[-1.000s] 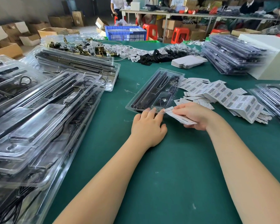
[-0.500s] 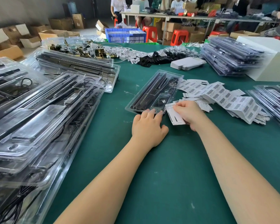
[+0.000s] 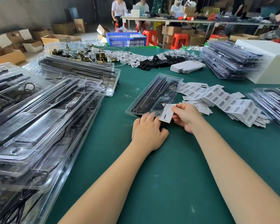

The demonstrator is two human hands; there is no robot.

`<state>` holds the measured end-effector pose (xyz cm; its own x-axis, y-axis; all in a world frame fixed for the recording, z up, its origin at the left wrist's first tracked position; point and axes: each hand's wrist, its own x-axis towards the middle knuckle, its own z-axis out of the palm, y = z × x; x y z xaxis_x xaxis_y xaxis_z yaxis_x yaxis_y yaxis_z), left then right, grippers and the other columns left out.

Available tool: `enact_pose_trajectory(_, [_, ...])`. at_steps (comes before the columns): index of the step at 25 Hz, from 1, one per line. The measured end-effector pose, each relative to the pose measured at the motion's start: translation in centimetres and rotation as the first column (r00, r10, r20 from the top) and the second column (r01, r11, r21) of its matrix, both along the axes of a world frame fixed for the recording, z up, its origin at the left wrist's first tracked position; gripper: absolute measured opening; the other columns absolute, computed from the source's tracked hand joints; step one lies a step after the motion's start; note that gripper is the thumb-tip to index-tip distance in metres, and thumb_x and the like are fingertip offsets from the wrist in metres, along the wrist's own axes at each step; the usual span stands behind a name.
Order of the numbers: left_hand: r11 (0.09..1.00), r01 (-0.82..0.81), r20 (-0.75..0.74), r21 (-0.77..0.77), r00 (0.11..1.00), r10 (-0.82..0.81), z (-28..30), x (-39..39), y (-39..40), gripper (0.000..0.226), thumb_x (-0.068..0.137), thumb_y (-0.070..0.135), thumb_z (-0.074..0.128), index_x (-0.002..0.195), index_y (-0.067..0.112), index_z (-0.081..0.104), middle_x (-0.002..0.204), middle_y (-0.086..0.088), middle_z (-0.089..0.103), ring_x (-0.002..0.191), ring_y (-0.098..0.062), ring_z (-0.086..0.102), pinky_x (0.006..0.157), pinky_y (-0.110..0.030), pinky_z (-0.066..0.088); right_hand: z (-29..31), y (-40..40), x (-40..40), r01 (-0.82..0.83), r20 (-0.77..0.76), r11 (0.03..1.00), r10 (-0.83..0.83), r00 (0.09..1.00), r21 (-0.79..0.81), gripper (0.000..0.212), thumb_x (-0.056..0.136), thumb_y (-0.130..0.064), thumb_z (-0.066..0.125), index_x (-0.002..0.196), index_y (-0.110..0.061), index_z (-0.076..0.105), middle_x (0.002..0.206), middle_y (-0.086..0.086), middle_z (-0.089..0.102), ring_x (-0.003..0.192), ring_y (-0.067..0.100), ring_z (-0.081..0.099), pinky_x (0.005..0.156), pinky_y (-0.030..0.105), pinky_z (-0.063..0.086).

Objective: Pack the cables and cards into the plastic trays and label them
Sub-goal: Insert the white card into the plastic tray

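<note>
Plastic tray lies mid-worktop, just beyond my hands. My left hand rests flat, fingers straight, touching its near edge; my right hand pinches a white card over its near right corner.

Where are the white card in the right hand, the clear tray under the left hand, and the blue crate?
white card (image 3: 166, 114), head view, middle of its face.
clear tray (image 3: 153, 96), head view, black strips inside.
blue crate (image 3: 126, 39), head view, front wall.
</note>
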<state>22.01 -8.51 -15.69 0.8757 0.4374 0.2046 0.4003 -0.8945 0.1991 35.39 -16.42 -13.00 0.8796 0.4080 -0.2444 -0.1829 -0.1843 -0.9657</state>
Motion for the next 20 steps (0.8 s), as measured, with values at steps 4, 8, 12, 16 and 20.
enact_pose_trajectory(4, [1.000, -0.001, 0.017, 0.002, 1.000, 0.001, 0.0, -0.1, 0.0, 0.047, 0.091, 0.043, 0.038, 0.130, 0.020, 0.051, 0.151, 0.001, 0.037, 0.142, -0.019, 0.023, 0.107, -0.038, 0.024, 0.4, 0.8, 0.5, 0.063, -0.116, 0.994, -0.052, 0.992, 0.092, 0.004, 0.095, -0.011, 0.059, 0.095, -0.014, 0.057, 0.075, 0.005, 0.060, 0.041, 0.003, 0.057, 0.038, 0.015, 0.046])
enact_pose_trajectory(8, [1.000, 0.003, 0.045, -0.005, 0.999, -0.003, 0.0, -0.2, -0.1, 0.046, 0.090, 0.041, 0.040, 0.131, 0.023, 0.049, 0.146, 0.004, 0.042, 0.141, -0.018, 0.025, 0.105, -0.037, 0.025, 1.5, 1.5, 1.4, 0.097, -0.203, 0.988, -0.072, 0.976, 0.116, 0.007, 0.095, -0.001, 0.057, 0.094, -0.008, 0.056, 0.079, 0.010, 0.057, 0.050, 0.011, 0.060, 0.037, 0.016, 0.047])
enact_pose_trajectory(12, [1.000, 0.005, 0.040, -0.022, 0.999, -0.004, 0.1, -0.3, 0.0, 0.050, 0.091, 0.042, 0.040, 0.138, 0.026, 0.045, 0.146, 0.004, 0.042, 0.141, -0.018, 0.023, 0.106, -0.037, 0.023, 2.2, 1.5, 2.1, 0.017, -0.145, 1.000, -0.014, 0.989, 0.017, 0.019, 0.090, 0.005, 0.061, 0.108, -0.003, 0.061, 0.075, 0.009, 0.059, 0.045, 0.009, 0.061, 0.039, 0.016, 0.049])
enact_pose_trajectory(16, [1.000, 0.003, 0.036, -0.024, 0.999, -0.002, 0.2, -0.3, 0.0, 0.052, 0.091, 0.042, 0.039, 0.141, 0.028, 0.042, 0.148, 0.004, 0.040, 0.142, -0.017, 0.022, 0.107, -0.036, 0.021, 1.7, 1.3, 2.2, 0.011, -0.003, 0.999, -0.011, 1.000, -0.038, 0.049, 0.087, 0.002, 0.066, 0.133, -0.007, 0.051, 0.085, 0.006, 0.061, 0.064, 0.012, 0.058, 0.044, 0.016, 0.051])
enact_pose_trajectory(20, [1.000, -0.001, 0.039, -0.021, 0.999, 0.002, 0.1, -0.3, -0.1, 0.053, 0.091, 0.042, 0.039, 0.142, 0.029, 0.041, 0.147, 0.004, 0.041, 0.143, -0.017, 0.021, 0.107, -0.035, 0.021, 1.6, 1.3, 1.3, -0.035, -0.052, 0.999, 0.035, 0.998, 0.003, 0.051, 0.088, 0.005, 0.061, 0.136, -0.003, 0.048, 0.087, 0.008, 0.060, 0.067, 0.014, 0.059, 0.047, 0.017, 0.051])
